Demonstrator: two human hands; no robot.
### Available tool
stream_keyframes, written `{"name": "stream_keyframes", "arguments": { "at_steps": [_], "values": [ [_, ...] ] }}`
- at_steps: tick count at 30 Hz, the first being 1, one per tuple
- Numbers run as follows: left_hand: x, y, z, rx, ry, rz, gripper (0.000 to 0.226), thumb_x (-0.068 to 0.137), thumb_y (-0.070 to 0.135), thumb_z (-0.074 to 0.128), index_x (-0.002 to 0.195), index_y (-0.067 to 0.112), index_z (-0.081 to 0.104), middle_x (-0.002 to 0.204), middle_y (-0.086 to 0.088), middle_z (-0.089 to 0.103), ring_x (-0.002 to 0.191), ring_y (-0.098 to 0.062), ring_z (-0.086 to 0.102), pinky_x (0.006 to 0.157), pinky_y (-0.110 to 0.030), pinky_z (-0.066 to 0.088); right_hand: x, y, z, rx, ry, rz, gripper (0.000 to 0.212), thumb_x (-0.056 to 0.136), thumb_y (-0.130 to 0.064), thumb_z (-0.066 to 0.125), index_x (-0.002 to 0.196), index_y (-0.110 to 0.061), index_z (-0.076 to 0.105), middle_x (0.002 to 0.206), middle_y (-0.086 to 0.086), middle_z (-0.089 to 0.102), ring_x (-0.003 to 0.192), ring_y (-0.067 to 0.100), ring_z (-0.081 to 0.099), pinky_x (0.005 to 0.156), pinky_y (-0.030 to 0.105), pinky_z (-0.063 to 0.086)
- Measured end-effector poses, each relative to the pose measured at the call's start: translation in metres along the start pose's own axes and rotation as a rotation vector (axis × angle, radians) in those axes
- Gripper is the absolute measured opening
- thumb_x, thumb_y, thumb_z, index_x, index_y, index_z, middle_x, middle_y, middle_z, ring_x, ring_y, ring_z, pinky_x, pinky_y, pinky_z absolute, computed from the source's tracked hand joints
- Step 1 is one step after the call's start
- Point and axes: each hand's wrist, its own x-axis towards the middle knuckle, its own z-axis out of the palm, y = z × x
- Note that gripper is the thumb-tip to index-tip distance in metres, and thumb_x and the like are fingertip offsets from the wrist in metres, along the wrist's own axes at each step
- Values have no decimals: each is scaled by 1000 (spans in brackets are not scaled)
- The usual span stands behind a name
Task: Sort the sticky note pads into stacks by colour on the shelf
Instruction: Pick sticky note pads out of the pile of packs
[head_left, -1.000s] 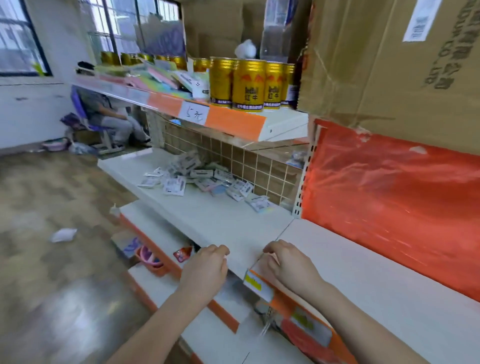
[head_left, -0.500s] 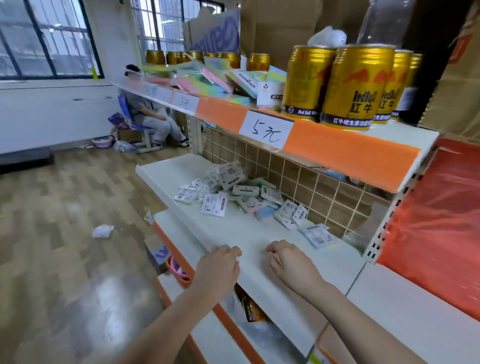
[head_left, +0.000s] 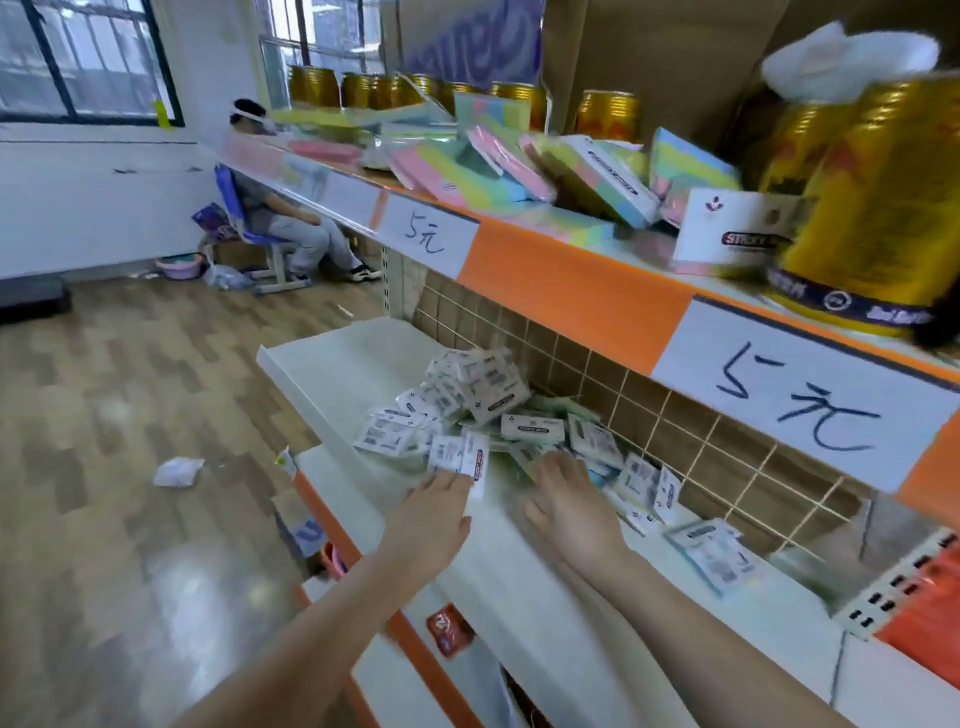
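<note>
The work looked to be at its very start: nothing was stacked yet, and the hands were only reaching the jumble of small white-wrapped sticky note pads (head_left: 483, 410) on the white metal shelf (head_left: 332, 364). The left hand (head_left: 434, 525) lay at the near edge of the heap, its fingertips touching a white pad with a red label (head_left: 475, 465); whether it pinched that pad I could not tell. The right hand (head_left: 566, 501) rested palm-down, fingers straight, on the pads just beyond it. Next, probably, each pad would need turning to show its colour. More pads lay to the right of the right hand.
</note>
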Motion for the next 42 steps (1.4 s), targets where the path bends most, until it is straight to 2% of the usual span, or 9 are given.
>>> {"name": "stream_keyframes", "arguments": {
  "at_steps": [8,12,19,22,26,30,33,37,42],
  "values": [
    [83,-26,3,-14,-156,120,86,83,52,61,145,9,21,150,-12,25,138,-29,21,112,-42,24,87,-17,21,-1,-50,245,57,96,-27,45,146,-13,22,155,4,18,143,23,12,116,37,15],
    [91,-33,16,140,-194,194,94,78,62,60,144,8,21,149,-15,25,136,-30,24,111,-44,21,95,-12,38,-6,-137,402,68,94,-34,43,150,-17,9,156,6,17,143,23,16,115,37,17],
    [92,-54,32,239,-13,383,91,78,71,50,140,7,31,139,-12,39,126,-27,36,101,-40,29,102,-22,46,-141,-60,489,57,85,-31,50,138,-18,35,143,0,39,131,21,34,102,33,33],
    [91,-59,38,201,18,451,75,60,77,63,105,16,65,104,-7,63,96,-25,58,80,-36,45,92,-27,51,-184,-23,481,48,84,-28,50,130,-16,47,134,2,48,124,23,43,96,35,36],
    [92,-68,49,57,165,548,58,48,75,67,73,22,71,69,3,59,65,-17,61,54,-27,50,77,-31,50,-146,37,485,49,67,-30,37,100,-13,69,98,1,68,90,25,66,66,34,49],
    [87,-72,47,-85,221,588,42,76,57,48,79,24,74,73,3,62,68,-17,62,54,-26,51,56,-34,42,-192,1,477,39,88,-28,46,124,-17,58,124,0,60,119,24,52,94,39,36],
    [85,-68,29,-195,227,588,29,81,41,45,75,29,70,72,6,60,62,-16,61,43,-25,49,37,-34,27,-147,67,551,33,100,-28,36,129,-20,48,123,1,58,116,23,50,93,34,32],
    [84,-46,0,-424,103,458,37,100,32,39,72,14,57,64,3,49,59,-19,53,50,-29,38,6,-31,5,142,140,771,18,102,-29,33,108,-12,39,74,5,54,71,28,54,61,36,36],
    [82,-4,-9,-844,-263,130,48,102,34,32,64,9,46,59,-6,41,53,-14,38,44,-18,28,-40,-20,-16,427,145,896,25,102,-24,32,109,-3,44,97,13,60,86,25,55,79,40,44]
  ]
}}
